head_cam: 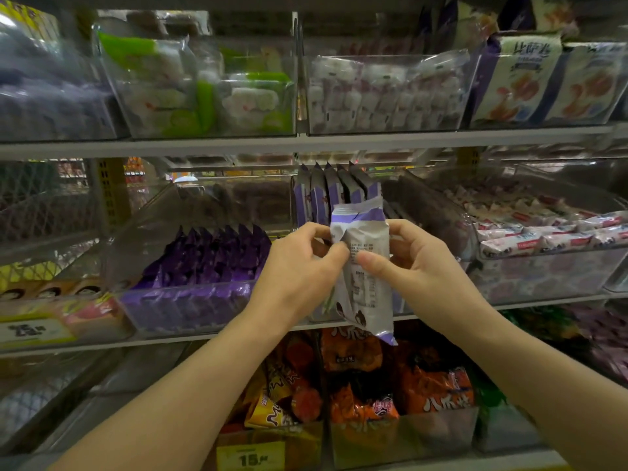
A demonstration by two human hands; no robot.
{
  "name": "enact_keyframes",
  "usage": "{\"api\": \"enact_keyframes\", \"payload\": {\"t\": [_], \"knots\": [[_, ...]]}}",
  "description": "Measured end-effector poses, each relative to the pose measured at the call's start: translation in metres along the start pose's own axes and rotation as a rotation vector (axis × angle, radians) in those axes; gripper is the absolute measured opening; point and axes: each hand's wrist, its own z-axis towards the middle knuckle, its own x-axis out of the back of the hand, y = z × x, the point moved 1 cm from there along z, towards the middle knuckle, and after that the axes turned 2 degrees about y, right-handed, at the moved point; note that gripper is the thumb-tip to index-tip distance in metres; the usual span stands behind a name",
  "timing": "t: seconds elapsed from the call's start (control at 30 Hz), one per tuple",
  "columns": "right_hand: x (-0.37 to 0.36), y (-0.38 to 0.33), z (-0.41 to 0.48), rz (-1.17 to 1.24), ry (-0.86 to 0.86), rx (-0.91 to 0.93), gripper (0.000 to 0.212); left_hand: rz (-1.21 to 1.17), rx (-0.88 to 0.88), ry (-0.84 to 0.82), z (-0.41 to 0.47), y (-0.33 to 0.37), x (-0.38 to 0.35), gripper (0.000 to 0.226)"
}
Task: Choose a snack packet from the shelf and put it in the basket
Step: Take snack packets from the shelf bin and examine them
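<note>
1. Packet (365, 273): white and purple, printed back toward me. It is upright in mid-air, just in front of the middle shelf (543, 299), at the centre of my view between both hands.

2. Left hand (295, 266): I log its fingers (334, 254) curled and pinching the packet's left edge, thumb on the near face.

3. Right hand (421, 266): thumb pressed on the near face, the other fingers wrapped round the right edge. It is clamped on the packet.

4. Row (334, 195): like packets standing on end, just beyond the held one.

5. Purple packs (210, 256): left of the hands on the same shelf, in a clear bin (190, 307).

6. White-and-red packs (550, 232): heaped to the right on the same shelf.

7. Orange bags (407, 392): lower shelf, beneath the hands. A yellow tag (250, 457) reading 15 is at the near edge.

8. Top shelf, far: green-and-white sweets (204, 93) on the left, white sweets (384, 93) in the centre, blue-and-white boxes (550, 79) on the right.
</note>
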Motion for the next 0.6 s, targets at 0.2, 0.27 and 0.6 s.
{"api": "enact_keyframes", "payload": {"t": [0.2, 0.27, 0.6], "knots": [[0.005, -0.009, -0.005, 0.033, -0.074, 0.006, 0.033, -0.063, 0.017, 0.03, -0.006, 0.005, 0.0, 0.03], [0.006, -0.011, -0.007, 0.034, -0.079, 0.006, 0.029, -0.076, 0.03, 0.015, -0.007, 0.005, 0.001, 0.034], [0.008, 0.007, 0.005, 0.334, 0.111, -0.173, 0.025, -0.499, 0.074, -0.37, -0.013, 0.001, -0.006, 0.084]]}}
